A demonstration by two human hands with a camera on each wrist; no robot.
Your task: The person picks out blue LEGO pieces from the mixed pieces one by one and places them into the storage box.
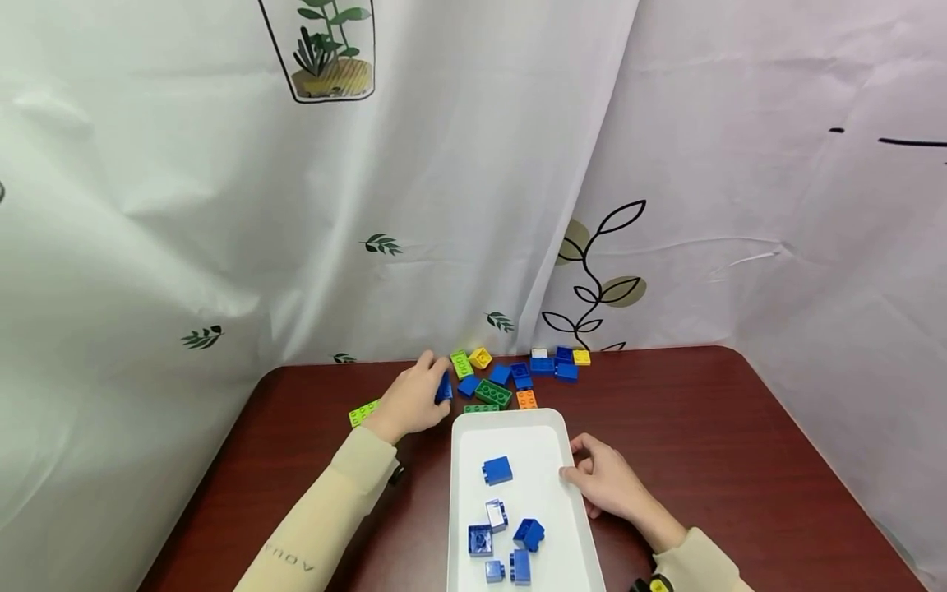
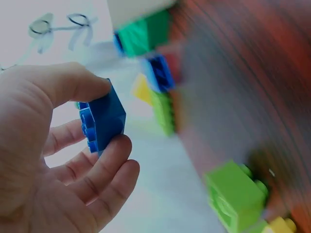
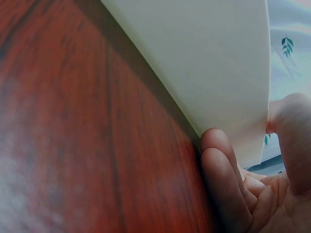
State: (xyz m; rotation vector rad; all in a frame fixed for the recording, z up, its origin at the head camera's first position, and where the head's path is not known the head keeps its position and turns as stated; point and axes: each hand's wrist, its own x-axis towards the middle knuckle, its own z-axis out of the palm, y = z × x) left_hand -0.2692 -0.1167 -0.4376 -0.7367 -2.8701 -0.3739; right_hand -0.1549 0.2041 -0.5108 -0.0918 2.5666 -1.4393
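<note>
My left hand (image 1: 413, 398) pinches a blue toy building brick (image 2: 109, 115) between thumb and fingers, to the left of the loose pile. In the left wrist view the brick's studs face the palm. A white tray (image 1: 531, 452) lies in front of me. My right hand (image 1: 608, 478) grips the tray's right side wall, thumb over the rim and fingers along the outside. Inside the tray are several blue bricks, among them one near its middle (image 1: 497, 470) and one with its hollow side up (image 1: 480, 541).
Beyond the tray lie several loose bricks: a dark green one (image 1: 493, 394), an orange one (image 1: 527, 400), a yellow one (image 1: 481, 358) and blue ones. A lime green brick (image 1: 362, 413) is partly behind the left hand. A white patterned curtain (image 1: 444, 205) hangs behind the table (image 1: 703, 436).
</note>
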